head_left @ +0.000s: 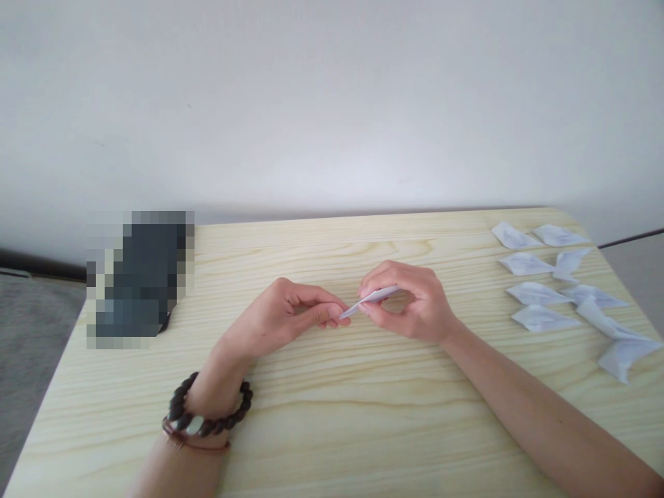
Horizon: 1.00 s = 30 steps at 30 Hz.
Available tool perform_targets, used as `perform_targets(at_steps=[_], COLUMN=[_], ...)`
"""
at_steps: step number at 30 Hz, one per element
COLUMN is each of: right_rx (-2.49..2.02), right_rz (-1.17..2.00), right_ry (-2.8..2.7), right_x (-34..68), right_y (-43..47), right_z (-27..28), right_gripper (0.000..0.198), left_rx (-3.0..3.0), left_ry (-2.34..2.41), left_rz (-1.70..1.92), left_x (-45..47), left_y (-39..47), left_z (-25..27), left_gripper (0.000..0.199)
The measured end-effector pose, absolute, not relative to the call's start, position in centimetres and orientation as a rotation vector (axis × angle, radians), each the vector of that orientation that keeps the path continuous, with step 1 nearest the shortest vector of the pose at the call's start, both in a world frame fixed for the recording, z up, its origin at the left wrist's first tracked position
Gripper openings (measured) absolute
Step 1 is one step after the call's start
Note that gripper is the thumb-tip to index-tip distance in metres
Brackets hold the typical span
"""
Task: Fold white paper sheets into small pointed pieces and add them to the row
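A small piece of folded white paper (374,295) is held between my two hands, above the middle of the table. My left hand (295,311) pinches its thin, pointed end between thumb and fingers. The wider end sits in the grip of my right hand (409,301), whose thumb and fingertips press on it from both sides. My fingers cover part of the paper, and it is seen nearly edge-on. Dark beads and a thin cord circle my left wrist.
Several folded white paper pieces (529,264) lie in loose rows on the right side of the wood-grain table (332,429). A dark, pixelated object (145,277) rests at the table's left. Behind the far edge stands a pale wall (332,104).
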State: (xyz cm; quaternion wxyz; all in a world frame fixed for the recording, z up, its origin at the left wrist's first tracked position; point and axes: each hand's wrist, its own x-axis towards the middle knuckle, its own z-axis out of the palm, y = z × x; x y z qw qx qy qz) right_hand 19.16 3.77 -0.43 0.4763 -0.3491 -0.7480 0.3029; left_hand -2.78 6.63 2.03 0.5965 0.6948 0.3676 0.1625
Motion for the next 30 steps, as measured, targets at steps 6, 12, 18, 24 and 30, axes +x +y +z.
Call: perform_targets(at_steps=[6, 12, 18, 24, 30], right_rx=[-0.833, -0.836, -0.835, -0.867, -0.991], right_rz=[0.742, 0.723, 0.712, 0.698, 0.608], right_ry=[-1.819, -1.838, -1.842, -1.855, -1.868], right_x=[19.2, 19.2, 19.1, 19.1, 19.1], right_y=[3.7, 3.7, 3.7, 3.7, 3.7], right_z=[-0.5, -0.7, -0.4, -0.5, -0.6], right_gripper=[0.014, 0.014, 0.013, 0.01, 0.008], left_rx=[1.593, 1.529, 1.559, 1.622, 1.723], left_ry=[0.818, 0.859, 0.948, 1.012, 1.075], left_rz=[0.369, 0.353, 0.31, 0.337, 0.49], left_x=[-2.9, -2.7, -2.3, -1.9, -2.0], left_y=[6.7, 6.7, 6.5, 6.0, 5.8], left_z=[2.0, 2.1, 1.9, 1.6, 0.8], left_gripper=[0.019, 0.014, 0.017, 0.02, 0.017])
